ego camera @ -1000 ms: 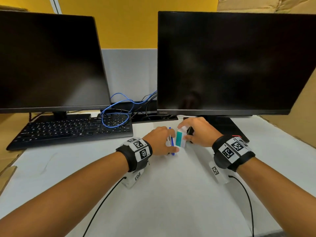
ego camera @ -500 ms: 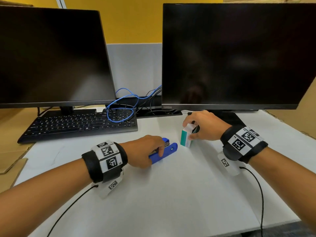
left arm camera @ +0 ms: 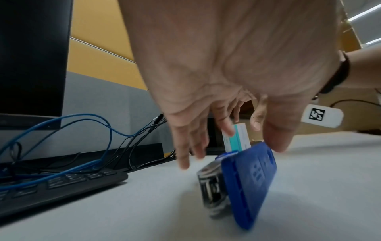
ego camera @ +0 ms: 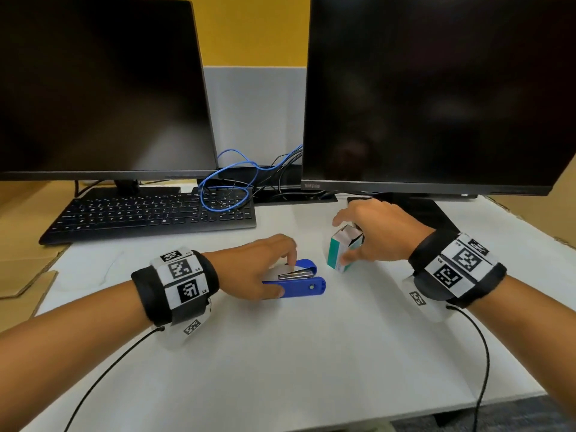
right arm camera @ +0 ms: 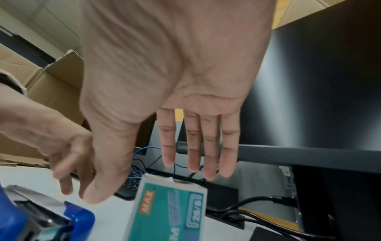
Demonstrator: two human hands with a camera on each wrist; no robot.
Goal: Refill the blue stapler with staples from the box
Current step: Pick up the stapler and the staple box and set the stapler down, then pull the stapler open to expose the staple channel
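The blue stapler (ego camera: 307,288) lies on its side on the white table (ego camera: 311,363), its metal magazine (ego camera: 294,273) showing. My left hand (ego camera: 285,277) hovers over it with straight fingers, thumb along the blue base; in the left wrist view the stapler (left arm camera: 251,179) sits below the spread fingers. The white and teal staple box (ego camera: 338,254) stands upright just right of the stapler, its top flap open. My right hand (ego camera: 341,240) is arched over the box with straight fingers, the thumb touching its side. The right wrist view shows the box (right arm camera: 171,208) under the fingertips.
A black keyboard (ego camera: 149,213) with a looped blue cable (ego camera: 224,188) lies at the back left. Two dark monitors (ego camera: 436,88) stand behind, the right one's base (ego camera: 420,210) just past my right hand. Flat cardboard (ego camera: 18,275) borders the table's left side.
My left hand pulled the stapler away from the box towards me and laid it on the table. My right hand stood the box upright and straightened its fingers.
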